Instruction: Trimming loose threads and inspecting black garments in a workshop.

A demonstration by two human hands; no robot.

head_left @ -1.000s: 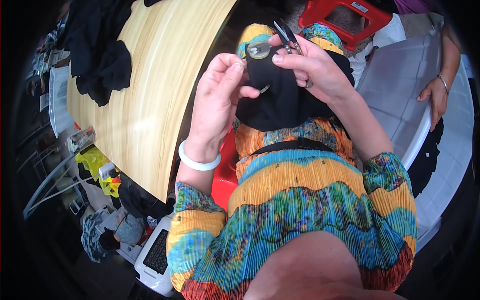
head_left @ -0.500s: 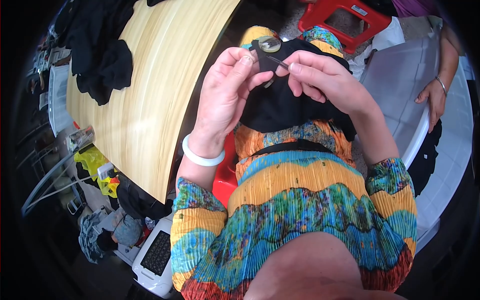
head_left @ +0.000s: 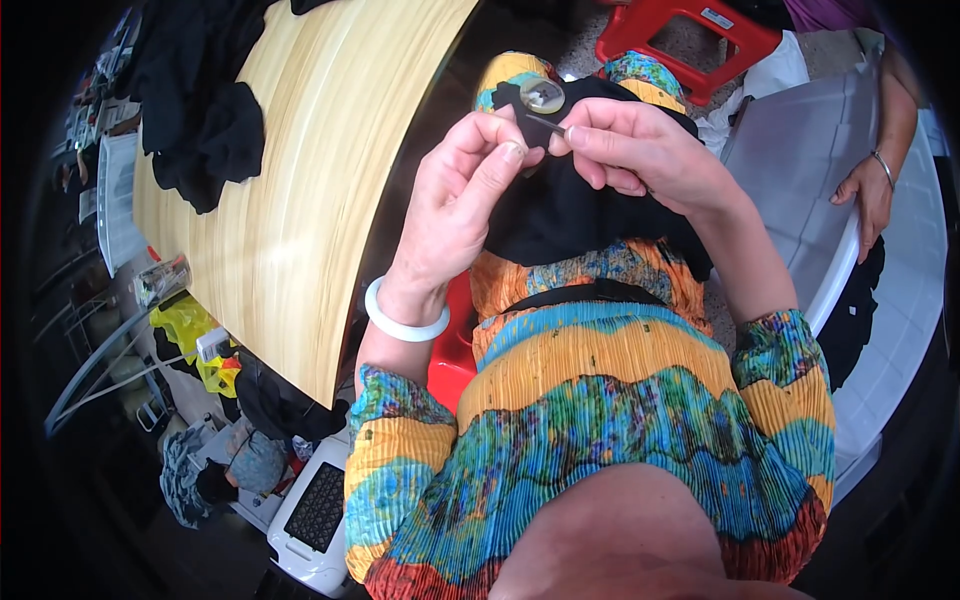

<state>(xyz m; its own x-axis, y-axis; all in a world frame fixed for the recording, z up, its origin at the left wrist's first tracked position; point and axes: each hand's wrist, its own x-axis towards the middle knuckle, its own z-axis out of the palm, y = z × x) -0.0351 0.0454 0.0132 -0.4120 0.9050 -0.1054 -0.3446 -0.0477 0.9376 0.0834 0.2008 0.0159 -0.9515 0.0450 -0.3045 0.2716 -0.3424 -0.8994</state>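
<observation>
Both hands (head_left: 545, 165) pinch black cloth (head_left: 570, 215) below button (head_left: 542, 96).

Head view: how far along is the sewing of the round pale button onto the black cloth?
Done: the round pale button already sits on the black cloth in the lap. In hand: the left hand and right hand meet at a thin needle beside the button. Left: whether the stitching is finished cannot be told; no thread shows clearly.
</observation>
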